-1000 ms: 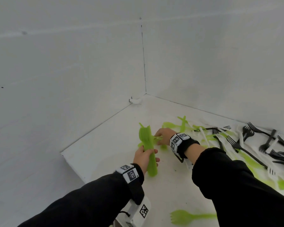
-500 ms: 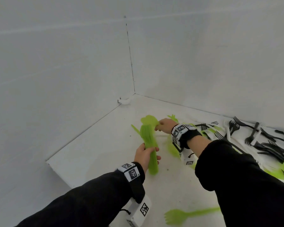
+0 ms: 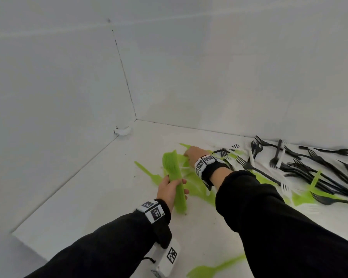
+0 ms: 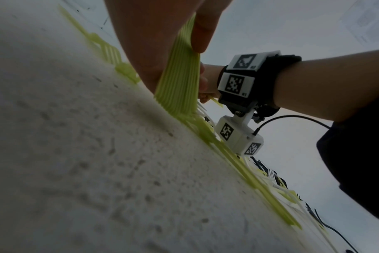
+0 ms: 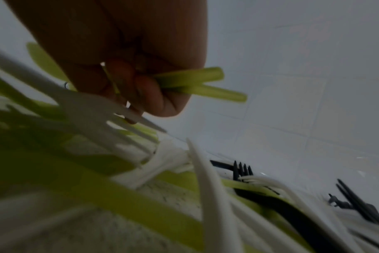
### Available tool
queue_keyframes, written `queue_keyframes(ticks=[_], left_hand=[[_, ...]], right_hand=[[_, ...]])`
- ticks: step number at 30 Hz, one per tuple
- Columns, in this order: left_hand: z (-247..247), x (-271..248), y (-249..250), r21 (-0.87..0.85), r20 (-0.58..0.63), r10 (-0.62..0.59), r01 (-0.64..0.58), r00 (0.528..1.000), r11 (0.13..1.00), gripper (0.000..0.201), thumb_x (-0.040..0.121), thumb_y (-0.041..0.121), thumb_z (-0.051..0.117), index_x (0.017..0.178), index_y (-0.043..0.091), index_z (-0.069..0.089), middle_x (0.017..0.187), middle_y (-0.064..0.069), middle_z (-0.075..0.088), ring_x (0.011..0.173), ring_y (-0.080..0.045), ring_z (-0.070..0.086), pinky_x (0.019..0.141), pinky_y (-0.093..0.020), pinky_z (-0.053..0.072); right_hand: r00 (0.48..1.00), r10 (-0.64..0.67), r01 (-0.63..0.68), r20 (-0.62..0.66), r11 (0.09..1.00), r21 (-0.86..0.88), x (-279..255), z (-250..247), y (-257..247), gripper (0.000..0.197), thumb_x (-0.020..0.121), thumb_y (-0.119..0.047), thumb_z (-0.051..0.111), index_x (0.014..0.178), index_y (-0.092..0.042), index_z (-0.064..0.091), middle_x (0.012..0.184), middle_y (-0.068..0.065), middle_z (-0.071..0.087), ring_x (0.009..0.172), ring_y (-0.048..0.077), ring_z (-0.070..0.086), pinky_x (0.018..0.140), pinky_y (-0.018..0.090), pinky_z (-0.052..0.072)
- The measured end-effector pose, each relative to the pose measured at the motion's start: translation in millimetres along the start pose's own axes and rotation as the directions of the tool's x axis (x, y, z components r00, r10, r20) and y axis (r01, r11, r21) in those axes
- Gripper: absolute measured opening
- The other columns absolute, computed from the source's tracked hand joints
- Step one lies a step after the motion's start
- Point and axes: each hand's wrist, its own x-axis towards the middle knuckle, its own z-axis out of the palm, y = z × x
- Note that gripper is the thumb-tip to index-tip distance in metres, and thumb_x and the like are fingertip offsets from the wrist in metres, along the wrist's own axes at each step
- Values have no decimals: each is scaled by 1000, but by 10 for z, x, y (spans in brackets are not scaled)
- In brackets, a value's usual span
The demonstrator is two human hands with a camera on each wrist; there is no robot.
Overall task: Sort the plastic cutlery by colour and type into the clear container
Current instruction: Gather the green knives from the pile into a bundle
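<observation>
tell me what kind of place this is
Probably a bare staging corner, not a kitchen: plain white walls, a white table, and loose black forks and green forks scattered for sorting.

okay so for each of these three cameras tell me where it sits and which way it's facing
Head: looks forward and down at the white table; both black sleeves and hands show.
Left wrist: low beside the table, looks along the left hand gripping the green cutlery stack; the other wrist shows.
Right wrist: looks along the right hand, whose fingers pinch green handles.
Shared: head and left wrist both show the stack.
</observation>
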Motion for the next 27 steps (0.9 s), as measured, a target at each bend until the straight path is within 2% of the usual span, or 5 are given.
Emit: queue_keyframes(ticks=[11,13,16,20,27], left_hand=[[-5,35,-63,-17,13,-5,5,1000,1000,13,92,-1,46,88,10,52,78,-7,59,51,-22,54,50,-29,44],[-20,31,-63,-21,15,-4,5,1000,1000,13,92,-2,47,89,10,52,78,-7,59,49,-22,54,49,-29,45],[-44,43,-72,-28,3,-15,15,1000,1000,11,92,-1,47,91,9,52,77,-7,59,48,-21,54,49,-28,45],[-50,54,-73,-31,-4,-24,24,1000,999,11,92,-1,47,88,9,51,78,-7,60,49,-22,54,48,-28,45],[-52,53,-77,-17,-4,-26,26,1000,1000,11,92,0,47,93,9,52,80,-8,60,50,-21,55,47,-28,46]], right_hand=[[995,89,-79,-54,983,165,14,59,76,51,87,2,44,134,-15,44,141,5,38,119,29,52,96,38,45],[999,31,-33,16,983,181,20,13,90,60,87,5,46,142,-17,37,149,3,33,131,24,43,101,31,40],[1000,-1,3,-5,950,312,48,-10,86,64,83,13,44,137,-21,46,143,4,44,129,21,45,82,9,42],[989,99,-55,-111,937,345,136,29,75,61,82,9,50,138,-12,39,135,13,49,124,28,47,96,30,40],[998,60,-58,-7,989,134,253,92,14,40,92,-30,47,132,-21,46,129,5,56,115,27,55,92,36,48]])
